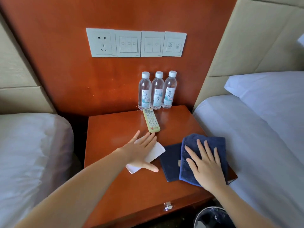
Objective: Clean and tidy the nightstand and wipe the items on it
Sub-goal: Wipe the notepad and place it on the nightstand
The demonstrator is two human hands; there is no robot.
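The tabletop [115,125] is glossy reddish-brown, like the wall panel [65,63] beyond both grips. Under the right grip [205,163] lies a dark blue towel [212,142], over a navy folder [171,160]. Under the left grip [139,152] is a plain white paper [156,153]. Just beyond the left grip, the remote [151,120] is pale yellow-green with white keys and a red mark. Farther off, three clear bottles [157,91] carry white caps and pale blue-green labels with black characters. The switch plates [136,43] are white.

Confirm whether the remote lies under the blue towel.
No, the remote lies bare on the nightstand, apart from the blue towel.
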